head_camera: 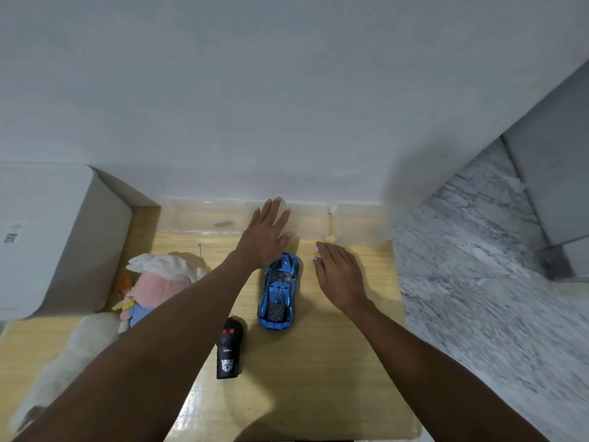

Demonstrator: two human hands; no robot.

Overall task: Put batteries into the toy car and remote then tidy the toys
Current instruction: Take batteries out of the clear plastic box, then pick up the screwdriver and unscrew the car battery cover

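The blue toy car [279, 291] sits upright mid-table with the black remote [229, 352] just beside it, neither visibly opened, so loading seems not yet begun. The left hand [266, 236] lies flat, fingers spread, on a clear box [204, 218]. The right hand [338, 272] pinches something small, perhaps batteries; blurred.

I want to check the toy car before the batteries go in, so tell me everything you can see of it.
The toy car is a shiny metallic blue sports car, plastic by the look of it, with a dark cabin and a black grille panel at the end nearest the camera. It stands on its wheels on the wooden table, lengthwise toward the wall. The left hand hovers over its far end; contact cannot be told. The remote lies apart beside it.
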